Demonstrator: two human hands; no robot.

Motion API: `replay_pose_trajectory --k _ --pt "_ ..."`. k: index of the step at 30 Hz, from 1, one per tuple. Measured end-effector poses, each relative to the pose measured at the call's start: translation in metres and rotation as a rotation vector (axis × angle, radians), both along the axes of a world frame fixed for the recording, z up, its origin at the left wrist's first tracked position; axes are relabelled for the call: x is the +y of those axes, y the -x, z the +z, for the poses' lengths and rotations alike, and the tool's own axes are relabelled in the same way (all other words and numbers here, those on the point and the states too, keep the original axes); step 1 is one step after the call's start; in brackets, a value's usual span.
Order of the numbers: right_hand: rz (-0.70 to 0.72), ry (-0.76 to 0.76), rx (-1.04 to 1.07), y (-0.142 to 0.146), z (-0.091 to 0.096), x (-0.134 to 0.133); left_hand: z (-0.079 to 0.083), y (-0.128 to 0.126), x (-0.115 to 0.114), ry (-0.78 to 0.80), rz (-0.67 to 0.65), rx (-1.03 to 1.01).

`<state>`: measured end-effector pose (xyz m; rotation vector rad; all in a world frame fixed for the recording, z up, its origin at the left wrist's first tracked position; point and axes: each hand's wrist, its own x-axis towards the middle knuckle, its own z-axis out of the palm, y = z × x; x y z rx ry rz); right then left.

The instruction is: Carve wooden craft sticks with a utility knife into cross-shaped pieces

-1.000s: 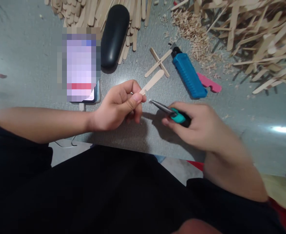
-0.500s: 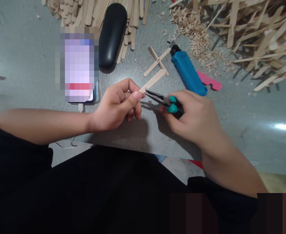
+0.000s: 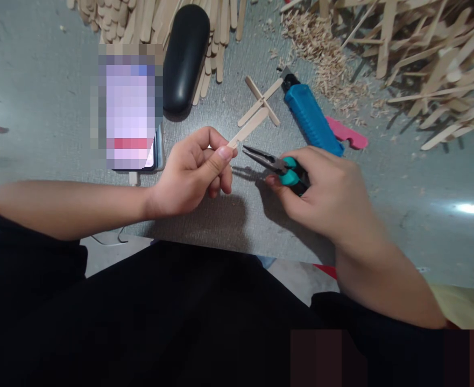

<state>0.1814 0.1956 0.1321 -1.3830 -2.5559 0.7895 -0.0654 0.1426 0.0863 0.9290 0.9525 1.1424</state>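
Observation:
Between thumb and fingers, my left hand (image 3: 200, 169) pinches a flat wooden craft stick (image 3: 250, 127). A small notch shows in the stick's edge close to my thumb. My right hand (image 3: 321, 191) is closed round the teal and black handles of needle-nose pliers (image 3: 264, 158). The pliers' jaws are slightly parted, just right of the stick and apart from it. Beyond the stick, two craft sticks joined in a cross (image 3: 263, 100) lie on the table. A blue utility knife (image 3: 311, 118) rests to the right of the cross, its blade partly out.
A pile of craft sticks (image 3: 140, 21) lies at the back left, partly under a black case (image 3: 186, 59). Wood shavings (image 3: 321, 54) and loose stick pieces (image 3: 434, 70) spread at the back right. A pink object (image 3: 347, 133) sits beside the knife. A phone (image 3: 132, 118) is plugged in at left.
The pliers' tips have come away from the stick's edge, moving slightly right. A notch now shows where they were. The stick has shifted a little left.

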Motion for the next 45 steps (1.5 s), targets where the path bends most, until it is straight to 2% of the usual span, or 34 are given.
replay_pose_trajectory --k 7,25,30,37,41,45 --pt "-0.007 0.061 0.023 0.001 0.001 -0.001 0.001 0.000 -0.001 0.018 -0.021 -0.009" --pt "0.008 0.019 -0.054 -0.001 0.000 -0.001 0.005 -0.002 -0.001 0.021 0.033 0.005" --pt "-0.005 0.061 -0.028 -0.001 0.001 0.001 0.005 -0.001 -0.002 0.007 0.011 0.018" --pt "-0.023 0.201 0.078 0.004 0.008 0.000 0.004 -0.003 -0.003 -0.013 -0.015 0.024" --pt "-0.043 0.275 0.083 0.004 0.009 0.000 0.003 -0.003 -0.005 -0.035 -0.021 0.026" --pt "-0.042 0.287 0.066 0.004 0.008 0.000 0.004 -0.003 -0.007 -0.063 -0.032 0.053"
